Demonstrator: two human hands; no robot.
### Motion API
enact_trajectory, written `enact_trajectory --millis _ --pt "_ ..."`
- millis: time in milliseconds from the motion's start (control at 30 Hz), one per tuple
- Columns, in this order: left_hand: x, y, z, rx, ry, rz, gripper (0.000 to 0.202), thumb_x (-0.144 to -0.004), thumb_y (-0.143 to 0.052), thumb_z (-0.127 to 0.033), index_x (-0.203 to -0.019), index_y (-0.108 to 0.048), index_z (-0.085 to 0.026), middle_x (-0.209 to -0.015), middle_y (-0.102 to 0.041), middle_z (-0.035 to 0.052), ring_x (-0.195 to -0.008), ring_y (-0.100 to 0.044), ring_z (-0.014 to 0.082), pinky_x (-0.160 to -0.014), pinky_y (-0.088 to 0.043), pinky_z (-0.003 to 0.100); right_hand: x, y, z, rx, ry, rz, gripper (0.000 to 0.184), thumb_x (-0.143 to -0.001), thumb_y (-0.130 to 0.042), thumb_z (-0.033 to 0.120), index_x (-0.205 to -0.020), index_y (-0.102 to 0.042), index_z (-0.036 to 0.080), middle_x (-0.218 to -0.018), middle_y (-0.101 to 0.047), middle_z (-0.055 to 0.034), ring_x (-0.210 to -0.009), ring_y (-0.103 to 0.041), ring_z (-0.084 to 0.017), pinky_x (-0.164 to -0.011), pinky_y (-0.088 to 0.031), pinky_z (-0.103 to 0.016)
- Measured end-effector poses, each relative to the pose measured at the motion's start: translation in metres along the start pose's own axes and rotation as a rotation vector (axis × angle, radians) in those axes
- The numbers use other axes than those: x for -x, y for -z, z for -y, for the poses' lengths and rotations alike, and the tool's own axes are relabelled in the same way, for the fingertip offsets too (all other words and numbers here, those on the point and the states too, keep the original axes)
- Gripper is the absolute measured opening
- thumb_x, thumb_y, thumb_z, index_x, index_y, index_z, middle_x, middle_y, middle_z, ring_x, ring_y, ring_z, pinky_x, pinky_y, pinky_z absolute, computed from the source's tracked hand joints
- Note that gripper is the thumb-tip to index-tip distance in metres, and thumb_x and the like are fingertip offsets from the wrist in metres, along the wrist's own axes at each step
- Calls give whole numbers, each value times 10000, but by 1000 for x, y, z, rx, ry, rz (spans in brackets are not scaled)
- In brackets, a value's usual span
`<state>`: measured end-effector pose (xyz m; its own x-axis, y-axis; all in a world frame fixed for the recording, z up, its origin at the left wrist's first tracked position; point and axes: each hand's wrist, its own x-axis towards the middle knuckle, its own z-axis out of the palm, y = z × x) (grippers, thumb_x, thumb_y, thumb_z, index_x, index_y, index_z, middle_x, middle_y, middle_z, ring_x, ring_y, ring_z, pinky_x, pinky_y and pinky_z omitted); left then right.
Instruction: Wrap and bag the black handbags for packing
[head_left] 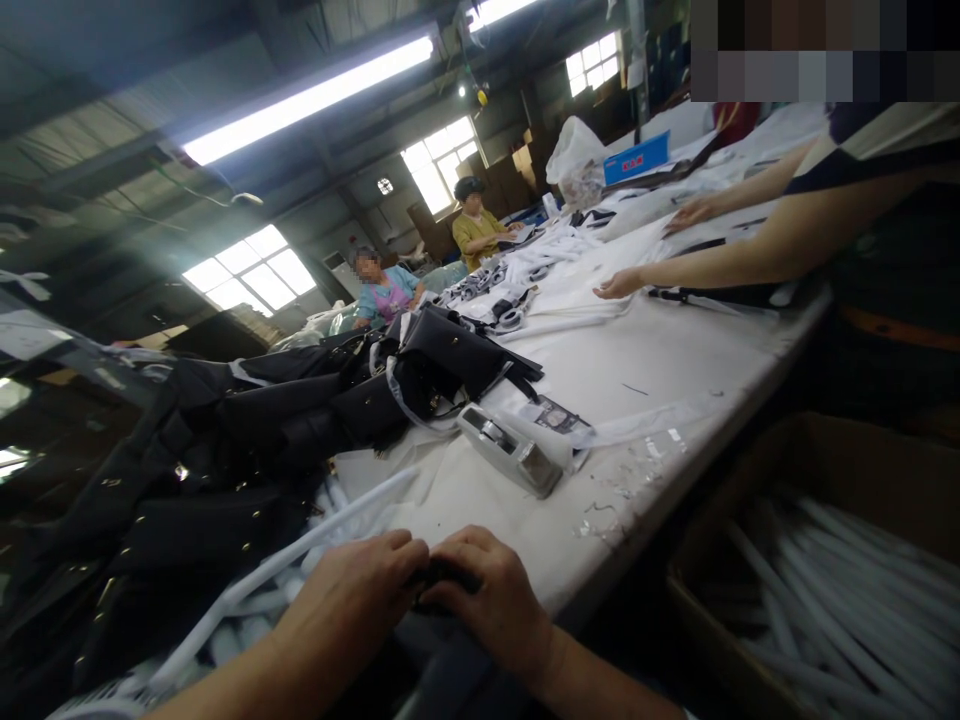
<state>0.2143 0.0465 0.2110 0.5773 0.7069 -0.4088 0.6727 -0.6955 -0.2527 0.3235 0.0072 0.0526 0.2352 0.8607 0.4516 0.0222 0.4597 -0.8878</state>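
Note:
My left hand [358, 585] and my right hand [496, 590] come together at the near table edge, fingers curled inward. Between them they grip a small black piece [441, 592], mostly covered by the fingers, so its kind is unclear. Just beyond lies a grey-white tape dispenser [510, 450] on the pale tabletop [457, 505]. To the left of my hands, white tubes [277, 560] lie in a loose bundle. A large heap of black bags [300, 410] with gold-coloured fittings spreads over the left side.
At the right, a co-worker's hands [622, 283] rest over white wrapping on the table. A cardboard box [694, 600] of white tubes stands below the right table edge. Two people sit farther back beside scattered black and white pieces. A blue box [636, 158] stands at the far end.

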Motion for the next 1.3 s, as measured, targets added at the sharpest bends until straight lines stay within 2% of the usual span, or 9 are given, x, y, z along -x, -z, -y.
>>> enact_trajectory --millis 267,567,667,833,933,1067,1133,1233,1300 --pt "7 4 0 260 -25 -117 180 -880 -491 -201 -876 -667 -244 -922 -674 35 -822 -649 187 -740 -440 282 0 4 2 9 22 28 253 -778 -800 338 -1007 -726 258 -945 -697 -6 -941 -626 -183 -846 -475 -271" --pt "-14 -8 4 465 37 -114 134 -780 -573 -204 -913 -581 -208 -836 -690 16 -819 -638 207 -719 -425 301 -4 1 4 42 10 10 267 -729 -831 167 -971 -737 225 -935 -696 -22 -947 -622 -191 -863 -479 -271" --pt "-8 -11 17 540 35 -63 175 -835 -583 -336 -958 -565 -213 -824 -680 11 -789 -625 206 -696 -417 304 -8 7 6 -8 -31 43 273 -710 -846 175 -956 -737 228 -941 -708 -7 -941 -635 -181 -859 -480 -261" --pt "5 -23 43 950 109 112 420 -859 -532 -587 -975 -517 -184 -636 -518 -52 -577 -492 135 -527 -332 244 -10 12 7 -115 -129 72 360 -656 -862 124 -975 -736 235 -907 -699 16 -860 -649 -158 -795 -495 -241" --pt "-1 -27 42 911 97 47 365 -820 -585 -536 -876 -516 -182 -630 -477 -59 -585 -458 127 -532 -307 246 -9 9 6 -157 -165 89 382 -651 -841 83 -984 -728 233 -911 -693 20 -859 -649 -154 -764 -496 -232" --pt "-12 -19 28 689 46 -65 150 -820 -568 -338 -819 -550 -189 -667 -549 -32 -653 -522 155 -599 -364 267 -7 7 3 -144 -184 85 346 -634 -842 90 -933 -730 225 -890 -685 20 -830 -637 -158 -735 -490 -241" --pt "-13 -14 22 577 27 -77 83 -825 -547 -249 -879 -590 -202 -707 -610 -23 -688 -573 167 -637 -387 276 -7 9 0 -173 -212 100 358 -632 -843 108 -951 -739 233 -906 -696 15 -848 -642 -168 -762 -492 -255" --pt "-10 -12 17 509 -20 -98 240 -863 -554 -228 -1093 -610 -270 -907 -685 -12 -854 -637 182 -774 -425 293 -8 15 -5 -320 -316 141 305 -691 -798 149 -981 -749 230 -954 -727 -8 -917 -659 -189 -831 -492 -280" --pt "-7 -14 14 466 -43 -109 323 -838 -638 -271 -1156 -597 -316 -1095 -660 -8 -967 -631 199 -836 -423 304 -9 17 -9 -447 -403 147 227 -719 -774 191 -944 -749 199 -924 -735 -21 -889 -664 -186 -820 -489 -282"
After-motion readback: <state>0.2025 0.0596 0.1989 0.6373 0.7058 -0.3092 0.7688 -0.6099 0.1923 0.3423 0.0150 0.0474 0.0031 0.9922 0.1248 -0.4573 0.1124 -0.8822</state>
